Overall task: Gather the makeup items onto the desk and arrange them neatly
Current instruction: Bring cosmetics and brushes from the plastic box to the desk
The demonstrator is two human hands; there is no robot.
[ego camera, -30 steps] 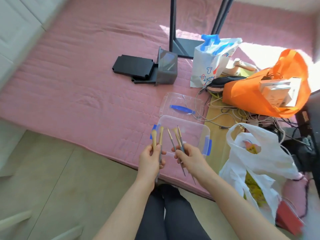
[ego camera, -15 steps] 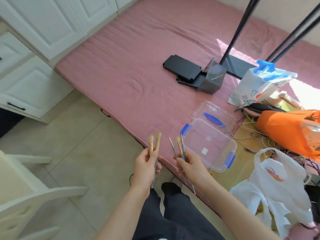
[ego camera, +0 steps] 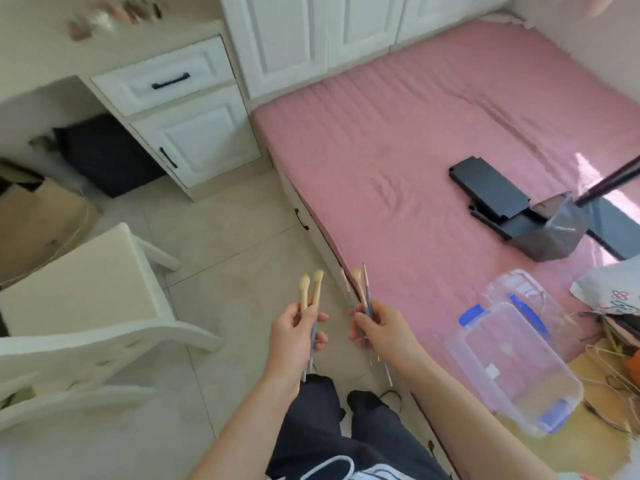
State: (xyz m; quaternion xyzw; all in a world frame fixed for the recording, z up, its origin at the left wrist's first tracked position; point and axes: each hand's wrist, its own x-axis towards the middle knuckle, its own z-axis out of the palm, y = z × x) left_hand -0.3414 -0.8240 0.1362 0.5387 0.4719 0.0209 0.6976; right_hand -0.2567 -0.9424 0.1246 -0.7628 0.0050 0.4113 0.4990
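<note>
At the upper left of the frame a white counter (ego camera: pixel 114 50) is being shown, and a row of small items (ego camera: pixel 104 19) is being carried on its top. They are too blurred for their kind to be told. Just below the counter's top a drawer (ego camera: pixel 166 81) with a dark handle is being kept closed, and a dark bag (ego camera: pixel 104 157) is being sheltered in the gap under the counter. At the lower left a white chair (ego camera: pixel 79 282) is being borne by the tiled floor (ego camera: pixel 235 230).

Near the lower middle, two brushes (ego camera: pixel 317 287) are being gripped by the left hand (ego camera: pixel 294 336). Its fingers are being curled round the handles, and the pale heads are being pointed towards the top of the frame. Just to the right, apart from it, a bundle of thin brushes (ego camera: pixel 356 274) is being pinched in the right hand (ego camera: pixel 384 332) between curled fingers and thumb. Their tips are being fanned upward, and the handle ends are being left sticking out below the hand. How many are being held there cannot be told.

Across the right half a pink bed (ego camera: pixel 398 133) is being spread. On it, towards the right edge, a black tray (ego camera: pixel 488 185) is being laid beside a grey box (ego camera: pixel 550 240). At the lower right a clear box (ego camera: pixel 512 375) with blue clasps is being rested at the bed's edge, with its lid (ego camera: pixel 509 289) being left just above it.
</note>
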